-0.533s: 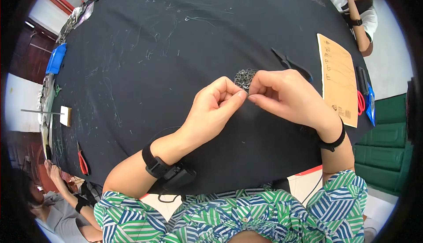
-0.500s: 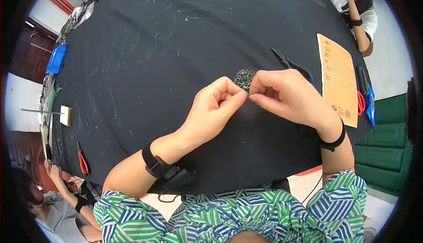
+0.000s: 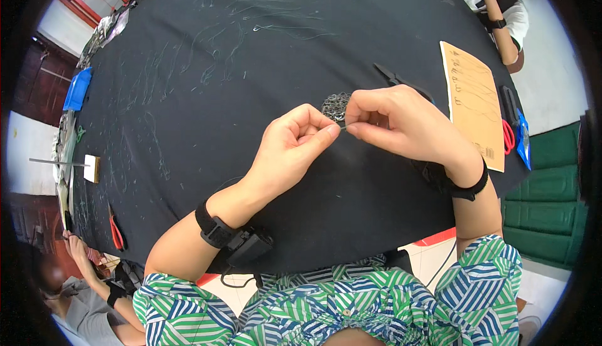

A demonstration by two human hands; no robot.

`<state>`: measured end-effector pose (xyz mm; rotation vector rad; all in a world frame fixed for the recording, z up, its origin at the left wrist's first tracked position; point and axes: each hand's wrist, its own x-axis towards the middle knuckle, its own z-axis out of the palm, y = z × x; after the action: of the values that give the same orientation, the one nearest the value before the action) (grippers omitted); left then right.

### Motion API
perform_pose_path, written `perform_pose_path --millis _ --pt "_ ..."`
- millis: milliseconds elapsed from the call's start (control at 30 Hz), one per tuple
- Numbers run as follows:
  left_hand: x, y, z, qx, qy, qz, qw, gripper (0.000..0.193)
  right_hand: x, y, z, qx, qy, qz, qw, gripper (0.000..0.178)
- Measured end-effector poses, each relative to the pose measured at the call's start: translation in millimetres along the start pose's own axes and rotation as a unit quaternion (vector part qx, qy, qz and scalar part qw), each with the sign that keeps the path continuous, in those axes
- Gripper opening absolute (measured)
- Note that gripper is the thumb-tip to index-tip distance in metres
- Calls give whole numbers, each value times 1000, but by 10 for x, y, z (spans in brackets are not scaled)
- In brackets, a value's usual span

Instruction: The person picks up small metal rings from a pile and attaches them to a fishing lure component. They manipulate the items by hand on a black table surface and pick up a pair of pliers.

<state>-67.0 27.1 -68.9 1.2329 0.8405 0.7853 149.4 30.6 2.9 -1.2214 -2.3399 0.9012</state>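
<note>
Left hand (image 3: 290, 144) and right hand (image 3: 404, 123) pinch thin strand (image 3: 343, 127)

The left hand (image 3: 287, 148) is turned thumb-side up, its thumb and forefinger pressed together at the tips, the other fingers curled. The right hand (image 3: 404, 123) is arched, its thumb and forefinger held in a pinch just beside the left's. Both forearms (image 3: 182, 249) are angled inward from the sides.

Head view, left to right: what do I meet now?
White block → red-handled pliers → left hand → thin green strand → right hand → tan sheet → blue item.
</note>
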Motion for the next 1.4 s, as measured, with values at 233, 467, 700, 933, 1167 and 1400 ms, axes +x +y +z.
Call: perform_pose_path --millis 233,467,700,933,1167,1400 --pt "11 44 4 -33 23 -28 999 15 -77 374 -143 -218 98 62 969 6" --pt "14 44 6 -35 19 -25 999 15 -78 394 -75 -187 43 41 981 3" --pt "25 52 11 -24 13 -24 999 14 -71 361 -83 -182 43 77 979 7" --pt "21 50 19 -26 7 -16 1000 14 -100 360 -59 -240 27 63 968 7" --pt "32 -72 -7 -73 15 33 997 10 -65 84 -81 -75 -7 43 996 11" --pt "31 -40 -25 -61 7 9 998 11 -23 -95 40 9 -17 26 999 10"
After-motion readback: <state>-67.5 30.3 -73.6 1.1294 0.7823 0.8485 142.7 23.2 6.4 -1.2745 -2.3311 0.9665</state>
